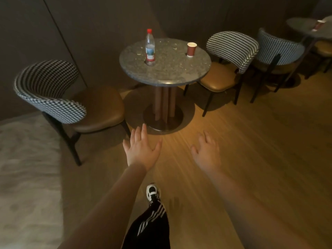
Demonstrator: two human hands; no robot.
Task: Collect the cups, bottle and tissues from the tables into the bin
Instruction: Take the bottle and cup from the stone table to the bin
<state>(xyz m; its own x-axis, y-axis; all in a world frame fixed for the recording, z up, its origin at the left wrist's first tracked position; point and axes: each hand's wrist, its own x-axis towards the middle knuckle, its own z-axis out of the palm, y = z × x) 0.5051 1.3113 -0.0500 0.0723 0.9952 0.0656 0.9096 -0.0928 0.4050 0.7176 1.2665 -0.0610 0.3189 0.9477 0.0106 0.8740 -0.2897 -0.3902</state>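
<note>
- Bottle (150,45) with a red cap stands upright on the round stone surface (170,72), left of centre.
- Red paper cup (191,49) stands upright nearer the right edge, well apart from it.
- Left hand (142,149) and right hand (206,152) hang over the wooden floor (251,141), fingers spread, holding nothing.
- Another cup (318,25), blurred, seems to stand on the far surface (303,24).

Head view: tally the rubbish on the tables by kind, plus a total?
Bottles: 1, bottle upright on the near table
Cups: 2, near cup on the same table, far cup on the far table
Tissues: 0 discernible
Total: 3
</note>
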